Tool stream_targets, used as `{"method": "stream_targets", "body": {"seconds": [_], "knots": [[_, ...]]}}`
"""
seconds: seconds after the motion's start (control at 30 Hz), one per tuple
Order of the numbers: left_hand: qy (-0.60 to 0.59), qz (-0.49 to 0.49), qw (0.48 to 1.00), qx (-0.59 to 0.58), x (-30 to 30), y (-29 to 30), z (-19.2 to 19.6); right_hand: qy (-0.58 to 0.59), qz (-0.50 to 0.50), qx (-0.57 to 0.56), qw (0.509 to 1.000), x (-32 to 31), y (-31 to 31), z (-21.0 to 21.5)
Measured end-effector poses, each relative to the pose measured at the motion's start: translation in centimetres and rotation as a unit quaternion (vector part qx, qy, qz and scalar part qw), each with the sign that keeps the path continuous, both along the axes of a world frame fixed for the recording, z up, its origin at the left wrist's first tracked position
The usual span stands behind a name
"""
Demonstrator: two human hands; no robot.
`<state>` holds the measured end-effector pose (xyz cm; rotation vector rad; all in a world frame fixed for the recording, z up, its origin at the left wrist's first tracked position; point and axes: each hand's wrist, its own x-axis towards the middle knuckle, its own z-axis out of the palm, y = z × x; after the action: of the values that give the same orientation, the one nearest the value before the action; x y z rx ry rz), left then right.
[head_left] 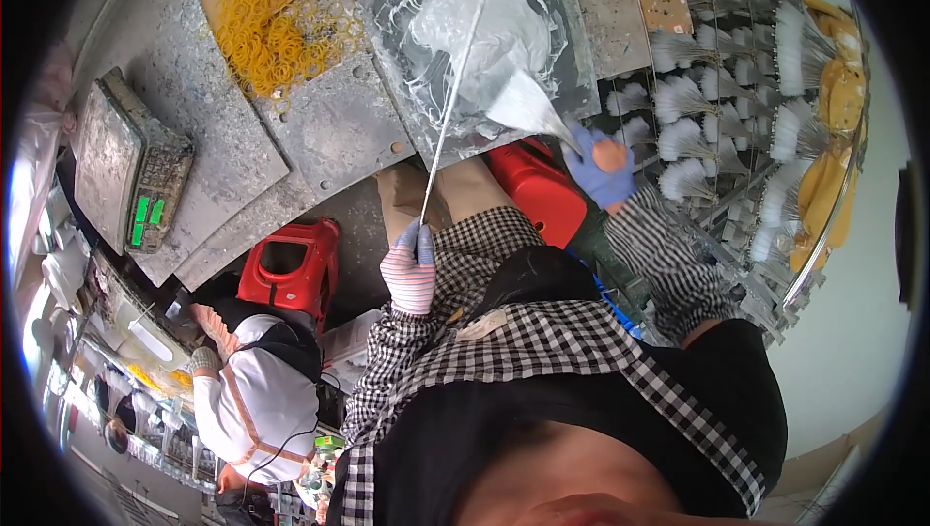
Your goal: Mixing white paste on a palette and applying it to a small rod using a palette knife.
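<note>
My left hand [409,276], in a striped glove with blue fingertips, is closed on the near end of a thin white stick [448,111]. The stick slants up and away, and its far end lies over a heap of thick white paste [450,13]. My right hand [603,170], in a blue glove, grips a scraper [528,106] by its handle; its wide blade is coated white and sits at the near right side of the heap, touching it. Beneath the paste is a smeared greyish board [578,90] on the worktable. The handle is mostly hidden by my fingers.
Yellow rubber bands [266,42] lie in a pile left of the board. A digital scale [111,168] stands at far left. Racks of white fan-shaped bristle pieces [683,100] fill the right. Red stools [542,192] are below the table edge; another person [257,400] works at lower left.
</note>
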<state>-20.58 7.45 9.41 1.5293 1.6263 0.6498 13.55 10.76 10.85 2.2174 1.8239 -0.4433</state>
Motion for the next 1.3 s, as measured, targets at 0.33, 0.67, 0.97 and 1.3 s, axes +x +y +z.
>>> {"method": "stream_targets", "body": {"seconds": [0.33, 0.67, 0.97, 1.3], "knots": [[-0.026, 0.078, 0.990, -0.110, 0.5, -1.2, -1.2, 0.005, 0.017, 0.002, 1.000, 10.5, 5.7, 0.7], [-0.035, 0.145, 0.981, -0.124, 1.7, -1.6, -4.2, 0.044, 0.327, 0.041, 0.943, 14.2, 16.2, 0.8], [-0.009, 0.147, 0.981, -0.128, 3.3, -0.6, -5.6, -0.004, 0.485, 0.065, 0.872, 13.3, 33.8, 0.3], [0.051, 0.097, 0.990, -0.093, 3.2, -3.0, -5.1, 0.087, 0.626, 0.026, 0.774, 5.9, 29.7, -0.4]]}}
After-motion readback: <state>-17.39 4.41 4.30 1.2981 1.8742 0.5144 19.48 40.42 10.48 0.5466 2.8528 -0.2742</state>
